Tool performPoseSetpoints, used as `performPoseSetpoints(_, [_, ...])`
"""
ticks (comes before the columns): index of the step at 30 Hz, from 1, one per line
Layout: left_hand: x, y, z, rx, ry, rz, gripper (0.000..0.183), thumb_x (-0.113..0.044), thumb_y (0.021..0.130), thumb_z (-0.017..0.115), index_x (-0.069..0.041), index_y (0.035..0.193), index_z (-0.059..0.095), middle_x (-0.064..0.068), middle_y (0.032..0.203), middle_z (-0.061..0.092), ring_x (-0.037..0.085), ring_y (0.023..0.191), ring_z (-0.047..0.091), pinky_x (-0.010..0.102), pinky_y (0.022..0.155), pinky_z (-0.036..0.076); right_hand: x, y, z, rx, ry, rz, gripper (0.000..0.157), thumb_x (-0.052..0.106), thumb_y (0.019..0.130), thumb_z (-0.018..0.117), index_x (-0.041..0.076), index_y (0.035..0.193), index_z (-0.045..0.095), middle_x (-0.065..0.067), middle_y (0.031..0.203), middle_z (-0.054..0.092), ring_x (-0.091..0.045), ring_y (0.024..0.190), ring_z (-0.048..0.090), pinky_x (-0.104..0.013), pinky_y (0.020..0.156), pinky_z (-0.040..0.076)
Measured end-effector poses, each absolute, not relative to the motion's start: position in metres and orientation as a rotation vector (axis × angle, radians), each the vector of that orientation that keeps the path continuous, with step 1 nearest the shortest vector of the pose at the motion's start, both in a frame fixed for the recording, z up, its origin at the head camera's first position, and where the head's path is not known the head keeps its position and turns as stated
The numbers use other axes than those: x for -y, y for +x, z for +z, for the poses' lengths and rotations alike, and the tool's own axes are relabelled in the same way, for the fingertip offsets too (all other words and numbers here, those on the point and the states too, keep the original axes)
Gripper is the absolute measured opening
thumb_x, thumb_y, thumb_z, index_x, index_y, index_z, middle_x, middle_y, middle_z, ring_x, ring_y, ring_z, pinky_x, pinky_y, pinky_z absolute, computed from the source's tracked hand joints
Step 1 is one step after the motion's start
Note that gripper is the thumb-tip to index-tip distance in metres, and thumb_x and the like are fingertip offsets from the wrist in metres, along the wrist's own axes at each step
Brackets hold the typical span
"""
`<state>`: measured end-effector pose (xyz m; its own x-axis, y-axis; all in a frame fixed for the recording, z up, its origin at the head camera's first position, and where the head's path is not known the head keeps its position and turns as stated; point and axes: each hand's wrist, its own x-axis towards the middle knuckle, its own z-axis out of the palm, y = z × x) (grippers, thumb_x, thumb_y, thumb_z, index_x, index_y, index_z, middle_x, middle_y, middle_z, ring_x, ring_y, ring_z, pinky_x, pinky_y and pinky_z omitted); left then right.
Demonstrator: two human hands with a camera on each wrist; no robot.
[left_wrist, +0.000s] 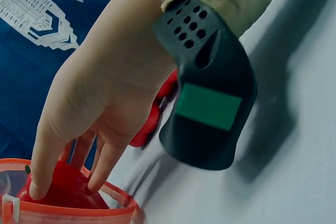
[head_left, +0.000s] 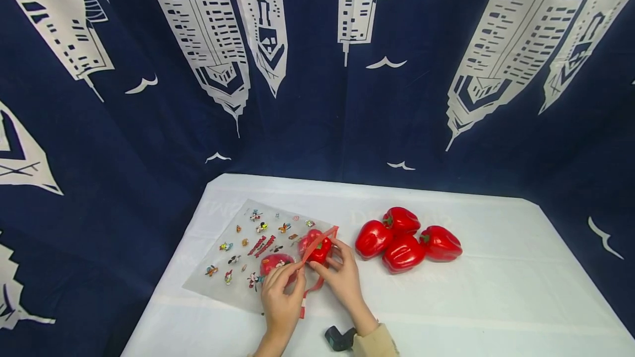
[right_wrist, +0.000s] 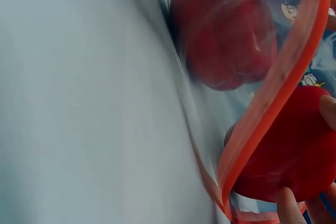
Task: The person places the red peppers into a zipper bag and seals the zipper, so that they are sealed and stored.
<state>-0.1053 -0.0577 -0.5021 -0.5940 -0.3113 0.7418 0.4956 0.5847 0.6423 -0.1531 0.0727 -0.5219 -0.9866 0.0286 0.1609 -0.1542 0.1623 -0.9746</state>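
Observation:
A clear zip bag (head_left: 233, 260) printed with small cartoon figures lies on the white table, its orange-red edging (head_left: 317, 247) parted into an opening. My left hand (head_left: 281, 302) pinches that edging at the near side of the mouth. In my right hand (head_left: 346, 282) is a glossy red bell pepper (head_left: 321, 249), gripped partly inside the mouth. The right wrist view shows fingertips (right_wrist: 287, 205) on this pepper (right_wrist: 294, 150). Another red bell pepper (right_wrist: 223, 30) lies inside the bag, seen through the film. A white slider (left_wrist: 10, 205) sits on the edging.
Several red bell peppers (head_left: 403, 254) stand grouped on the table to the right of the bag. A black wrist device (head_left: 339, 339) is by the right sleeve. Behind the white table (head_left: 521, 291) hangs a dark blue curtain (head_left: 317, 125) with white buildings.

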Motion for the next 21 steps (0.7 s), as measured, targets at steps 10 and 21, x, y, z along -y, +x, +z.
performPoseSetpoints(10, [0.0575,-0.1050,-0.5028,1.893,-0.167,-1.112,0.021,0.004,0.069,0.074,-0.007,0.087,0.074,0.002,0.088,0.071,0.018,0.081,0.063,0.027,0.079,0.043,-0.0712,-0.1565,-0.5222,2.284,0.140,1.997,0.075,0.017,0.073,0.081,0.001,0.135,0.041,-0.020,0.128,0.047,-0.038,0.116,0.050,-0.039,0.086,0.048])
performPoseSetpoints(21, [0.0575,-0.1041,-0.5040,1.917,-0.147,-1.131,0.022,0.004,0.070,0.074,-0.009,0.088,0.074,0.003,0.088,0.071,0.017,0.081,0.062,0.024,0.076,0.043,-0.0722,-0.1533,-0.5146,2.319,0.057,2.013,0.061,0.014,0.077,0.078,-0.005,0.127,0.049,-0.023,0.116,0.057,-0.038,0.104,0.058,-0.042,0.085,0.050])
